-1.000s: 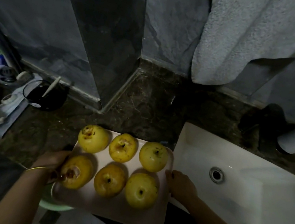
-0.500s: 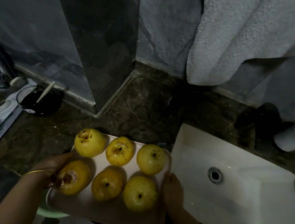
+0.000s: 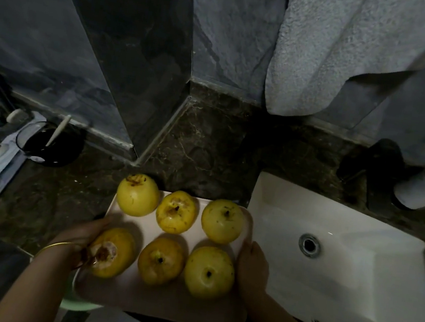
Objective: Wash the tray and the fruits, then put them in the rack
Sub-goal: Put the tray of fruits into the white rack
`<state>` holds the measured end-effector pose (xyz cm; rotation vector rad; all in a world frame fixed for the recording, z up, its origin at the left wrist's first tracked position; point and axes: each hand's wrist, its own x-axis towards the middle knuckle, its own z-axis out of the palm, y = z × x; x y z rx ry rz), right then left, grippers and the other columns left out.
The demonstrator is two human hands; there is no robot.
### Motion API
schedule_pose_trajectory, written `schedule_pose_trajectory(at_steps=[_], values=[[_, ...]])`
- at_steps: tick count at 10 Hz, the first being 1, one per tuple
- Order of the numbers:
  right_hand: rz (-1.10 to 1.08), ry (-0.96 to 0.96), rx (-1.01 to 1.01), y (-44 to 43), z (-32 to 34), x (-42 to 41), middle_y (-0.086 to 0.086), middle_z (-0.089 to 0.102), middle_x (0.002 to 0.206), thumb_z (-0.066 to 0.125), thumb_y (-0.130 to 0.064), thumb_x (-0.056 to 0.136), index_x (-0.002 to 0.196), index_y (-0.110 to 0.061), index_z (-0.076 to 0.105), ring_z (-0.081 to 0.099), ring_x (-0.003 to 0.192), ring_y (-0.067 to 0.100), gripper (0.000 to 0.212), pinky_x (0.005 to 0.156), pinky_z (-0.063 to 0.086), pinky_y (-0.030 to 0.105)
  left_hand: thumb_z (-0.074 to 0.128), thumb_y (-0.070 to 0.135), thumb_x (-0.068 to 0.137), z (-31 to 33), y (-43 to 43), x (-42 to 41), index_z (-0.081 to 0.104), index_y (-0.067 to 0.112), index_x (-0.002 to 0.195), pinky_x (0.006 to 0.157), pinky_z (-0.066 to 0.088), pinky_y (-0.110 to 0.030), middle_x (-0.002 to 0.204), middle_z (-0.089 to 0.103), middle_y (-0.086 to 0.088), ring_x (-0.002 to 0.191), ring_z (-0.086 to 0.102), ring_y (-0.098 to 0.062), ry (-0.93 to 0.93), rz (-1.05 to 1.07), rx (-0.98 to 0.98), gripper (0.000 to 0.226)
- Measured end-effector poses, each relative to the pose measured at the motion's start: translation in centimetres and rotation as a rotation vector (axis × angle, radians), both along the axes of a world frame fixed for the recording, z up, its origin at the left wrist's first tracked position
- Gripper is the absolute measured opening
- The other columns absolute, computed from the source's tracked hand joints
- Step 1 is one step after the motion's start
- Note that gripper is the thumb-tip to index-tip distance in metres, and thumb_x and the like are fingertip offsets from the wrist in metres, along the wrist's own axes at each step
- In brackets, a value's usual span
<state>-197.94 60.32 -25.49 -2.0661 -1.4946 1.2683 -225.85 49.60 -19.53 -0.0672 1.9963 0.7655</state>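
Note:
A pale rectangular tray sits at the front edge of the dark stone counter, carrying several yellow fruits in two rows; one fruit at the back left has a brown bruised top, another at the front left shows a damaged patch. My left hand, with a gold bangle on the wrist, grips the tray's left edge beside that damaged fruit. My right hand grips the tray's right edge, fingers curled around the rim.
A white rectangular sink with a metal drain lies right of the tray. A grey towel hangs above it. A dark cup and toiletries stand at the left. A green bowl shows under the tray's front left corner.
The view has shifted slightly; the tray and both hands sit a little lower and further right in frame. Both hands keep their hold on the tray edges.

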Motion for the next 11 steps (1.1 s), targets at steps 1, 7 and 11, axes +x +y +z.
schedule_pose_trajectory(at_steps=[1, 7, 11], values=[[-0.002, -0.018, -0.002, 0.8, 0.4, 0.2, 0.004, 0.047, 0.072, 0.03, -0.025, 0.104, 0.071, -0.015, 0.042, 0.051, 0.083, 0.029, 0.036, 0.079, 0.038, 0.035, 0.057, 0.026, 0.094, -0.3, 0.8, 0.5, 0.058, -0.001, 0.115, 0.082, 0.05, -0.045, 0.105, 0.063, -0.027, 0.096, 0.061, -0.041, -0.011, -0.002, 0.071, 0.034], [-0.006, -0.041, 0.091, 4.0, 1.9, 4.0, 0.01, 0.048, 0.075, 0.032, -0.029, 0.103, 0.073, -0.011, 0.044, 0.051, 0.084, 0.031, 0.037, 0.072, 0.033, 0.035, 0.064, 0.028, 0.087, 1.7, 4.7, 3.1, 0.064, -0.004, 0.11, 0.079, 0.052, -0.042, 0.099, 0.068, -0.026, 0.09, 0.064, -0.036, -0.112, -0.045, 0.164, 0.04], [-0.02, -0.13, 0.17, 6.9, 6.2, 10.2, 0.012, 0.049, 0.072, 0.031, -0.027, 0.104, 0.063, -0.014, 0.039, 0.051, 0.08, 0.033, 0.043, 0.068, 0.033, 0.034, 0.066, 0.028, 0.088, 4.4, 9.8, 7.8, 0.064, 0.006, 0.094, 0.072, 0.051, -0.037, 0.087, 0.069, -0.019, 0.081, 0.064, -0.031, -0.155, -0.222, 0.18, 0.023]])
